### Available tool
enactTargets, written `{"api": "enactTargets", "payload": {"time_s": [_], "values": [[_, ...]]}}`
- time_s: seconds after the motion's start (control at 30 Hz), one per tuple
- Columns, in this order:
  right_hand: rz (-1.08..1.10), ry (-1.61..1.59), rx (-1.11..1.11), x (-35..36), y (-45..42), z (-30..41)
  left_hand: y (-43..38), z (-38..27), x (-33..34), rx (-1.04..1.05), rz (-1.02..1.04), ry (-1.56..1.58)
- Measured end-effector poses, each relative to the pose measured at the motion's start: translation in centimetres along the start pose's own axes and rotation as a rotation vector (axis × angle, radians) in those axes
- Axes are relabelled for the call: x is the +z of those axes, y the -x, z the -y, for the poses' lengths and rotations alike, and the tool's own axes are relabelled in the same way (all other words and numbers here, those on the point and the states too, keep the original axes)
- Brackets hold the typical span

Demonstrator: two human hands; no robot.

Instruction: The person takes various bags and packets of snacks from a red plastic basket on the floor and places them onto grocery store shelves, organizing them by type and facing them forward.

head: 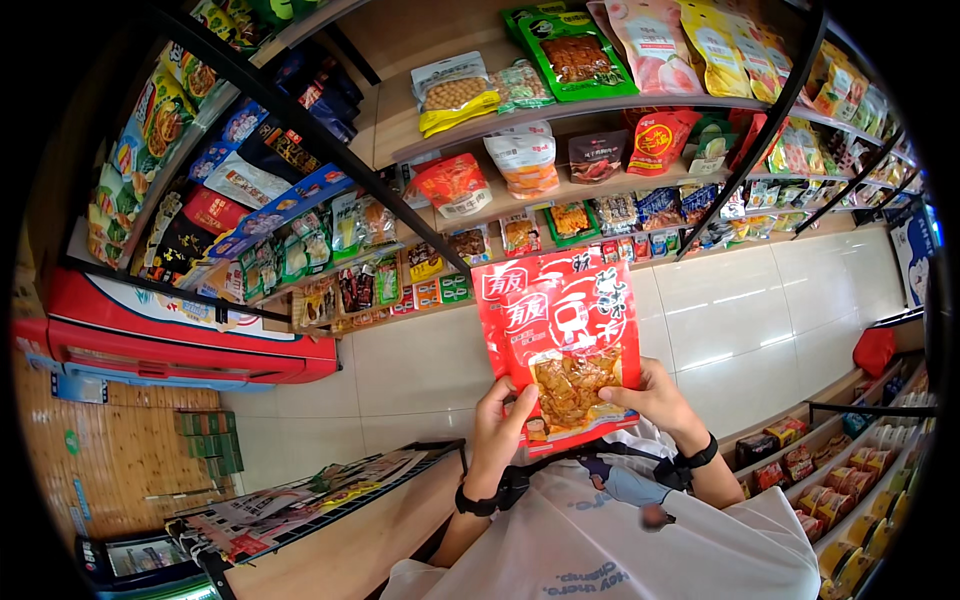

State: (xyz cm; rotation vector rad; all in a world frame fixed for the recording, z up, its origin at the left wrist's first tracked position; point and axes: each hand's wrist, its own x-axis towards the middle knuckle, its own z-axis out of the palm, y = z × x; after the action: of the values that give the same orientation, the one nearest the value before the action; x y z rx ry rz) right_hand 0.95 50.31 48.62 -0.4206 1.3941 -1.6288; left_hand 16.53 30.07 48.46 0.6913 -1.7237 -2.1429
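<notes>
Two red snack packets overlap in front of my chest, above the tiled floor. The front packet (pixel 577 375) has a clear window with brown food pieces behind it. The rear packet (pixel 487 330) shows only along its left and upper edges. At the lower left side, my left hand (pixel 504 420) grips both, thumb on the front one. My right hand (pixel 654 397) pinches the front packet's right edge, its thumb lying over the window. Whether the right fingers also reach the rear packet is hidden. Black bands circle both wrists.
Ahead stands a shelf unit (pixel 600 187) with bagged snacks on several tiers and black metal uprights. A red freezer (pixel 187 337) is at the left. Behind it, green boxes (pixel 210 442) are stacked. A wire rack (pixel 322 495) is near my left arm, another stocked shelf (pixel 832 472) to my right.
</notes>
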Motion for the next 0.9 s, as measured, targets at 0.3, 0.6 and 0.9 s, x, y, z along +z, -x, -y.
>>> {"api": "enactTargets", "payload": {"time_s": [0.3, 0.6, 0.9], "values": [[-0.342, -0.018, -0.126, -7.8, 0.4, 1.0, -1.4, -1.2, -0.7, 0.012, 0.023, -0.178], [-0.415, -0.204, -0.204, -7.7, -1.3, 0.4, -5.6, -2.0, -2.2, 0.147, -0.002, -0.002], [-0.315, -0.192, -0.117, -3.7, -7.3, 2.4, -11.0, -3.3, -6.2, -0.094, 0.059, 0.320]]}}
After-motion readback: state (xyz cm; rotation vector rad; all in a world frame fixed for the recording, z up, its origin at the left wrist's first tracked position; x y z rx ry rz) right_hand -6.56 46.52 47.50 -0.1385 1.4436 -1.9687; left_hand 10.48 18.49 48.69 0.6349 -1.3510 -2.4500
